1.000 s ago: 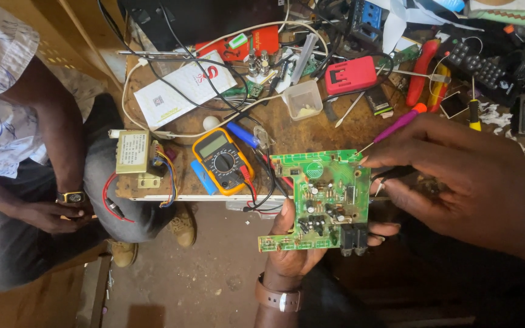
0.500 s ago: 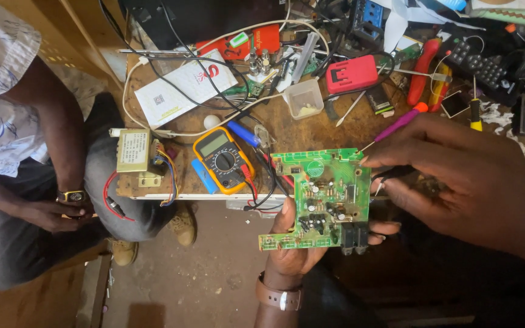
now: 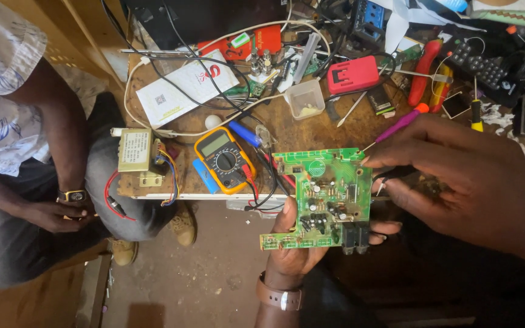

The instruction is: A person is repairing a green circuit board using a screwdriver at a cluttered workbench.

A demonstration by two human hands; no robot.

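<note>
Left hand (image 3: 296, 252) grips the green circuit board (image 3: 326, 197) from below — right hand (image 3: 463, 182) pinches a purple-handled screwdriver (image 3: 396, 124).

We note a worn brown wooden surface (image 3: 335, 130), heavily cluttered. On it lie a yellow multimeter (image 3: 225, 161) near the front edge, a beige transformer (image 3: 135, 152) with coloured wires at the left corner, and a white booklet (image 3: 186, 85) behind them. Mid-surface we see a small clear plastic tub (image 3: 305, 98), a red box (image 3: 352, 74) and red-handled pliers (image 3: 423, 76). A black remote (image 3: 487, 64) lies far right. Black and white cables (image 3: 171, 79) cross everything.
</note>
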